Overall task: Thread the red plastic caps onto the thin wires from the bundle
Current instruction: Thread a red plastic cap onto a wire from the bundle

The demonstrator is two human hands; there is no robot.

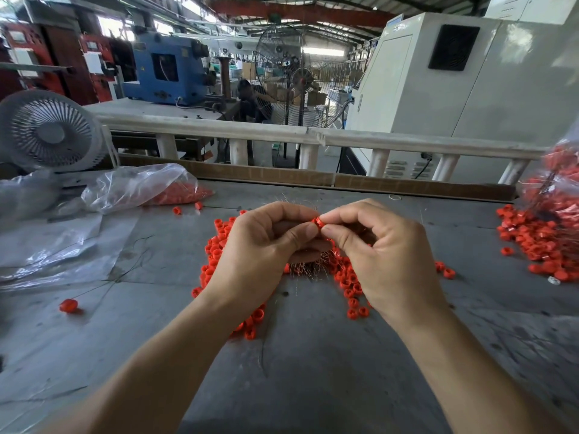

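Across the grey, scuffed worktable (313, 355) in front of me, red caps lie scattered, with a cardboard strip (266, 175) along its far edge and a white railing (282, 133) behind that. Beyond the railing is a factory hall: a blue machine (166, 73), a tall pedestal fan (289, 70), a big white cabinet (470, 79) with a dark vent, and steel roof beams overhead. One small white desk fan (51, 130) sits at the table's far left corner.

Both of my hands are raised over the middle of the table, fingertips meeting. My left hand (266, 242) and my right hand (385, 245) each pinch the same single red cap (318, 223) between thumb and forefinger; the other fingers are curled. Below my hands sits the bundle of thin wires (308, 264), its fine ends bristling out; whether a wire is already in the cap, I cannot tell.

Loose caps are too many to count: one heap (219, 245) under and around my hands, another pile (539, 239) at the right edge beside a clear bag (560, 177) full of them. Two plastic bags lie to the left, one (141, 186) holding red caps, one (53, 245) flat. One lone cap (69, 306) lies near left, with a thin dark wire reaching to it, and two more (187, 208) lie near the bag's mouth.
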